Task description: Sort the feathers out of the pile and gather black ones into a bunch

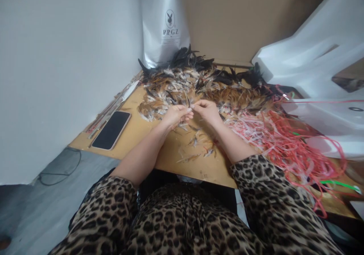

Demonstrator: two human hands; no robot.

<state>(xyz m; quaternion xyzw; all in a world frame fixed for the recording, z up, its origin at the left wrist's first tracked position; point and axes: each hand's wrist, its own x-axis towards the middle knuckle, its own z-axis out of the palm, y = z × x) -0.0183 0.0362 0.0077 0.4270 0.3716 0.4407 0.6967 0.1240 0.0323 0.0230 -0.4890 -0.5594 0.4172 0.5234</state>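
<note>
My left hand (176, 115) and my right hand (207, 110) meet over a wooden table (148, 141), fingertips pinched together on a thin dark feather (187, 100) that sticks up between them. Just beyond them lies a big pile of brown, white and black feathers (199, 84). A few loose feathers (196, 143) lie on the table between my forearms. Both arms wear leopard-print sleeves.
A black phone (112, 130) lies face up at the table's left, next to thin sticks (109, 111) along the edge. Red and pink plastic strips (287, 141) tangle at the right. A silver bag (165, 20), cardboard (241, 20) and white plastic bags (321, 65) stand behind.
</note>
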